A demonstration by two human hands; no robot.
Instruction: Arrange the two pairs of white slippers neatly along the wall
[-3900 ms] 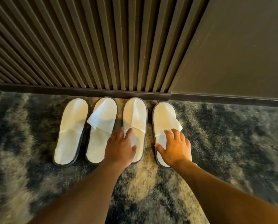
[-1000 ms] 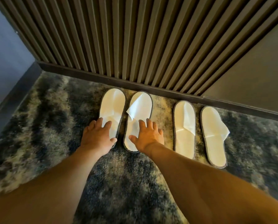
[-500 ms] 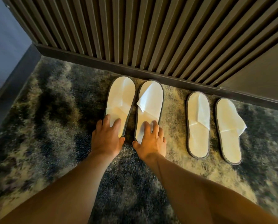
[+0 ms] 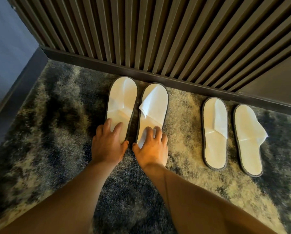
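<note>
I see mottled grey-beige carpet [image 4: 45, 125] meeting a dark slatted wall [image 4: 158, 34], left hand [image 4: 107, 144] and right hand [image 4: 151, 149] with fingers spread flat on the left slipper pair [image 4: 122, 98], right slipper pair [image 4: 215, 129] apart, toes near the baseboard [image 4: 158, 76].

The left hand [image 4: 107, 146] is covering the heel end of the far-left slipper [image 4: 122, 105], so that heel's rim is going unseen. The right hand [image 4: 151, 149] is hiding the heel of the slipper beside it [image 4: 154, 110], with only a sliver of white peeking between the thumb and fingers. Both forearms are running off the bottom edge. The slatted wall [image 4: 141, 31] is being cut by the top edge, and the carpet [image 4: 40, 124] is blurring towards the lower corners, its pattern smearing there. Whether the palms are pressing down or just resting is not telling from here.
</note>
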